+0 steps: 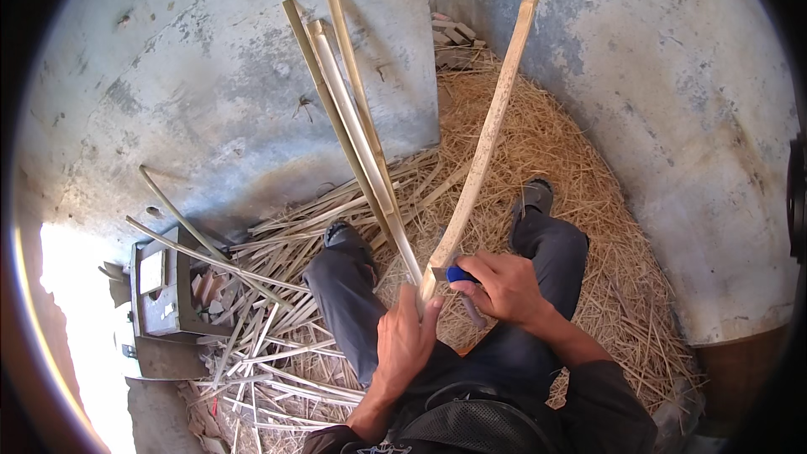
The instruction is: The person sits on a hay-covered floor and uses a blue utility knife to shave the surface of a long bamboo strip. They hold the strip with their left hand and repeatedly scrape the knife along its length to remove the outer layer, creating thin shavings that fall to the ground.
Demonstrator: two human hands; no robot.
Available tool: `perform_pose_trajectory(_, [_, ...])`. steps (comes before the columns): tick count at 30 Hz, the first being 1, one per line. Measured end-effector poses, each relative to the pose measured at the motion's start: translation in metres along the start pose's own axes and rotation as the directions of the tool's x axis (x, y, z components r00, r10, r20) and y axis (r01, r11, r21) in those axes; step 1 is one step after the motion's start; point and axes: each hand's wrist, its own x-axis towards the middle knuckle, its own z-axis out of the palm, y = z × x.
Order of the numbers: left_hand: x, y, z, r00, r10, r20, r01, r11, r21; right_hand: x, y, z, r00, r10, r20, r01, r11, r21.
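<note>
My left hand (402,340) is closed around the near end of a long, pale bamboo strip (486,147), which slants up and away to the right. A second bamboo strip (361,139), pale on its inner face, also runs down to that hand; I cannot tell if the two are joined there. In my right hand (508,287) is a knife (459,274) with a blue handle. Its short blade lies against the bamboo just above my left fingers. Below my right hand shows a curved greyish piece (473,313), whose kind I cannot make out.
More bamboo lengths (357,88) lean against the blue-grey wall (210,76). Split strips (277,370) lie heaped at the left, near a metal box (164,286) holding rubble. Straw-like shavings (622,286) spread around my feet. Another wall (672,118) stands at the right.
</note>
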Motion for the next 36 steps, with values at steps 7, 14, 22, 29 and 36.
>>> perform_pose_trajectory(7, [-0.005,0.008,0.009,1.000,-0.004,0.000,0.004,1.000,-0.025,-0.006,0.001,-0.011,1.000,0.003,-0.008,-0.003,1.000,-0.020])
perform_pose_trajectory(14, [-0.005,0.005,0.008,1.000,0.017,-0.005,-0.017,1.000,-0.003,-0.004,0.007,-0.014,0.999,-0.009,-0.032,0.007,0.998,-0.067])
perform_pose_trajectory(22, [-0.014,-0.003,0.008,1.000,-0.004,0.026,0.003,0.999,0.037,0.002,0.029,-0.022,0.990,0.019,-0.141,-0.032,0.996,-0.089])
perform_pose_trajectory(29, [-0.020,-0.006,0.006,0.999,-0.012,0.031,0.011,0.999,0.036,0.003,0.039,-0.025,0.994,0.007,-0.111,-0.015,0.997,-0.073])
perform_pose_trajectory(36, [-0.025,-0.009,0.000,0.998,-0.042,0.053,0.039,0.998,0.048,0.006,0.043,-0.021,0.995,-0.040,-0.093,0.030,0.994,-0.108])
